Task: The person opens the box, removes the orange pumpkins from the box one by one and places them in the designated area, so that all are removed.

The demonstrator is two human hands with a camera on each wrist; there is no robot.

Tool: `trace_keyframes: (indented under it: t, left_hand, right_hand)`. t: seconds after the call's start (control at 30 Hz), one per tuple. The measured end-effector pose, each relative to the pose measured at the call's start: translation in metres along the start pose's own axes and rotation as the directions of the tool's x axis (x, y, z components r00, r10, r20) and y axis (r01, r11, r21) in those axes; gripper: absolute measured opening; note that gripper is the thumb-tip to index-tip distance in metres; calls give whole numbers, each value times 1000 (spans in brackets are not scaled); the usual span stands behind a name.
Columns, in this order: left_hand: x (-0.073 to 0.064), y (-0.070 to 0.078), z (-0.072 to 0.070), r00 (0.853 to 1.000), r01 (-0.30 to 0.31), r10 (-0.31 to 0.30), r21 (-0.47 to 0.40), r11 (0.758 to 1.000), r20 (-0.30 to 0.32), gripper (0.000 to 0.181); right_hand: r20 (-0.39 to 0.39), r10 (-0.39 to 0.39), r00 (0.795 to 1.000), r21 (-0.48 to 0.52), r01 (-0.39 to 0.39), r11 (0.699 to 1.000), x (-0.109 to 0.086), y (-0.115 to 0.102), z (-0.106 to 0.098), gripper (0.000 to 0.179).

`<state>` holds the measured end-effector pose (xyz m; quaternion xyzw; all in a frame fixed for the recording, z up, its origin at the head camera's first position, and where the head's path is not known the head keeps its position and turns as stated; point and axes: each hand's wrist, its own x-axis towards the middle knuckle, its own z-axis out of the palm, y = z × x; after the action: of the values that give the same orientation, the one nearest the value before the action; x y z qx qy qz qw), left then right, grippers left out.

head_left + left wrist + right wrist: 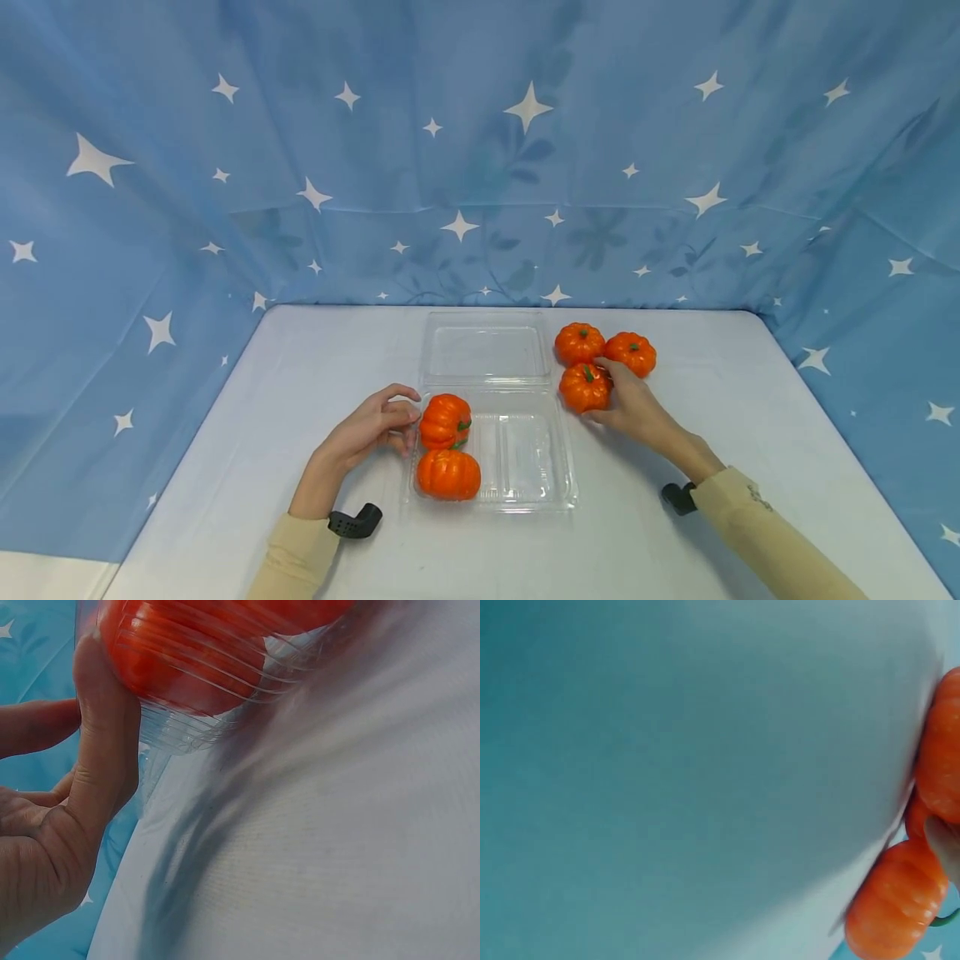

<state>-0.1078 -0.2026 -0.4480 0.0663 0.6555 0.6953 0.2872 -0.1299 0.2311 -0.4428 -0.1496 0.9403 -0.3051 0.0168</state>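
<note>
The person's right hand (633,408) has its fingers curled round an orange pumpkin (583,389), thumb on the near side and fingertips on the far side. That pumpkin sits stem up; whether it is lifted at all, I can't tell. Just past those fingertips, touching close, are a far pumpkin (579,343) and, over the back of the hand, an outer pumpkin (631,354), both with green stems upward.

The left hand (382,421) has loose, slightly bent fingers, with one resting against the side wall of a clear plastic box (528,450); it isn't gripping anything. Right beside those fingers, inside the box, a ribbed pumpkin (446,417) lies tipped over, its stem pointing toward the right hand. A front pumpkin (448,475) lies on its side next to it, nearer the person. The box's open lid (483,350) lies flat beyond the left fingers.

Behind each hand, a black band (356,522) sits on the wrist just ahead of a tan sleeve (296,550). A white bench (337,350) spreads under everything, and a blue star-patterned curtain (450,150) hangs well beyond both hands.
</note>
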Motion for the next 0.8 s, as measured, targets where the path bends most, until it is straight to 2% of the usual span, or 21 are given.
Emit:
trace_keyframes:
  t: [0.13,0.43,0.6,0.8]
  left_hand:
    - [1,0,0,1000,0,0,7,1000,3,39]
    - [3,2,-1,1000,4,-4,25,1000,-7,39]
    - [3,2,-2,1000,14,-14,35,999,-25,38]
    - [3,2,0,1000,23,-23,25,999,-19,38]
  right_hand:
    - [-29,-58,998,4,58,998,-1,-4,-5,88]
    - [-76,-167,983,-5,167,986,3,-27,-17,78]
    - [-56,-178,982,35,180,983,8,-45,-16,73]
    - [-21,-177,984,65,178,982,14,-66,-12,72]
